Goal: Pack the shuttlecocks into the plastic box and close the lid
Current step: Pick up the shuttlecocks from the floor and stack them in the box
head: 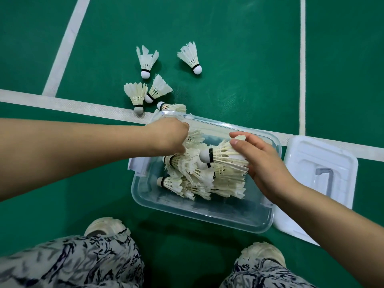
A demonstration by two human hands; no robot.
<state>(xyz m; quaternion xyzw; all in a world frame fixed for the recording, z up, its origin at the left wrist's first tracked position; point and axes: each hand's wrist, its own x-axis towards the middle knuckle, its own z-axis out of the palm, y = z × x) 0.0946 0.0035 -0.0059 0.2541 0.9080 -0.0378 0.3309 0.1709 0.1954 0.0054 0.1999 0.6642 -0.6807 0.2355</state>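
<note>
Centre frame, the right hand (264, 161) clasps a shuttlecock (224, 156) over the plastic box (197, 215); the left hand (166, 136) hides its fingers, grip untellable; hard pressing could crush those already packed.

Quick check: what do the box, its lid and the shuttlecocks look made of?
Box: clear glossy plastic; the green floor shows through its walls. Lid: white, slightly translucent plastic with moulded ridges. Shuttlecocks: seemingly real feathers, frayed and split, on smooth white heads; core unknowable.
</note>
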